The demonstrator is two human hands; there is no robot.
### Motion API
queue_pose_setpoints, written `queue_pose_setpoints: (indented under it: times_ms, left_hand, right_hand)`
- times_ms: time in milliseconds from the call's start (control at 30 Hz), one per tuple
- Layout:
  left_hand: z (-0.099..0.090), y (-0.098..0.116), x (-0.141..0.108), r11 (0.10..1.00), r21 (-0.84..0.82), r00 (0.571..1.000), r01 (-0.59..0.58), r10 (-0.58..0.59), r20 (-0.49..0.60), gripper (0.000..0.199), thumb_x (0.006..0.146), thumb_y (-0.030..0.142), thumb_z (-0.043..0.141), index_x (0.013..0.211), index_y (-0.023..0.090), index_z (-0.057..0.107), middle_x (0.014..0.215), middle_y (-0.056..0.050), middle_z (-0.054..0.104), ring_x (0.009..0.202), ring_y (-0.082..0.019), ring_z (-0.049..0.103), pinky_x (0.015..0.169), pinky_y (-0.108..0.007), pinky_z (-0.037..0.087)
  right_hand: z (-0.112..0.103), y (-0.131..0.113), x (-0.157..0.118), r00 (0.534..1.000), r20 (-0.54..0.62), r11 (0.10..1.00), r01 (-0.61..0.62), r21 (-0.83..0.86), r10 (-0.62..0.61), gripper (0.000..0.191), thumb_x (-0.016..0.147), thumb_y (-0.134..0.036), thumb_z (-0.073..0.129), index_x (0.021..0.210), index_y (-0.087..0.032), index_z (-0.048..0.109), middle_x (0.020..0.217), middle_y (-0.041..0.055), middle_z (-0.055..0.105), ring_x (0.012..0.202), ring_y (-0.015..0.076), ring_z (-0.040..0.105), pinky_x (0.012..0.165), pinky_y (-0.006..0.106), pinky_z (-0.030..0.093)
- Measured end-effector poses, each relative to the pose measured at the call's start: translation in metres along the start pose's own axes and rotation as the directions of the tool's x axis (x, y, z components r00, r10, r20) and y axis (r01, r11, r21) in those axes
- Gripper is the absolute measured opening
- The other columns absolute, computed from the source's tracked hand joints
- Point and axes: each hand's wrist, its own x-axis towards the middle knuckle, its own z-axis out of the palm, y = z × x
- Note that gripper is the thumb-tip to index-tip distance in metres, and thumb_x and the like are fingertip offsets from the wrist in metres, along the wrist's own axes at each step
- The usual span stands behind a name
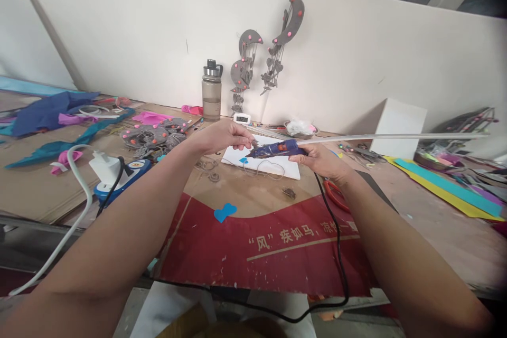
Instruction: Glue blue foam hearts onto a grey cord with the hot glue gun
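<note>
My right hand (317,159) is wrapped round a blue glue gun (277,149), with a long pale glue stick (380,137) poking out of its back to the right. The gun's tip points left, close to my left hand (233,137), whose fingers are pinched together on a small grey piece (255,143). Beneath them lies a white sheet (291,170) with a thin grey cord (259,171) looped over it. A blue paper shape (225,213) rests on the red and brown board (253,269).
A water bottle (211,92) stands by the wall. Grey moon-shaped hangings (291,24) hang there. A power strip (132,171) lies at left, red-handled scissors (336,194) at right. The gun's black cable (339,253) loops over the board's right side.
</note>
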Motion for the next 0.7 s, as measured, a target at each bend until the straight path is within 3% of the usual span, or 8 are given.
queue_pose_setpoints:
  times_ms: [133, 267, 500, 700]
  left_hand:
    - [-0.005, 0.004, -0.005, 1.0, 0.022, 0.997, -0.006, 0.007, -0.072, 0.023, 0.076, 0.028, 0.064, 0.094, 0.02, 0.076, 0.086, -0.005, 0.073, 0.068, -0.012, 0.06, 0.064, -0.024, 0.047]
    - [-0.002, 0.011, -0.007, 0.995, 0.096, 0.999, 0.001, 0.002, -0.035, 0.026, 0.069, 0.032, 0.072, 0.092, 0.02, 0.077, 0.09, -0.006, 0.074, 0.079, -0.018, 0.064, 0.07, -0.027, 0.047]
    - [0.006, 0.015, -0.005, 0.976, 0.217, 1.0, 0.019, -0.019, -0.001, 0.022, 0.068, 0.032, 0.072, 0.084, 0.018, 0.077, 0.078, -0.005, 0.072, 0.07, -0.016, 0.062, 0.062, -0.025, 0.043]
    - [0.011, 0.008, 0.0, 0.962, 0.27, 0.999, -0.042, 0.032, 0.041, 0.015, 0.065, 0.023, 0.068, 0.076, 0.019, 0.076, 0.067, -0.001, 0.07, 0.061, -0.012, 0.06, 0.058, -0.022, 0.041]
  right_hand:
    - [-0.002, -0.002, 0.0, 0.999, 0.015, 0.999, 0.028, 0.014, -0.029, 0.04, 0.082, -0.047, 0.063, 0.116, -0.027, 0.068, 0.113, 0.0015, 0.07, 0.104, 0.0265, 0.063, 0.097, 0.045, 0.046]
    - [-0.001, -0.003, 0.0, 0.998, 0.027, 0.998, 0.055, 0.025, -0.056, 0.04, 0.082, -0.047, 0.063, 0.117, -0.027, 0.068, 0.113, 0.0015, 0.07, 0.104, 0.0256, 0.062, 0.097, 0.044, 0.046]
    - [0.002, -0.002, 0.001, 0.999, 0.032, 0.999, 0.003, -0.054, -0.002, 0.039, 0.081, -0.048, 0.064, 0.115, -0.029, 0.068, 0.117, 0.0005, 0.069, 0.107, 0.0268, 0.062, 0.099, 0.046, 0.044]
    - [0.004, -0.002, 0.001, 0.999, 0.053, 0.998, 0.011, -0.055, -0.008, 0.038, 0.081, -0.048, 0.064, 0.114, -0.028, 0.069, 0.111, 0.0003, 0.071, 0.103, 0.0273, 0.063, 0.095, 0.045, 0.047]
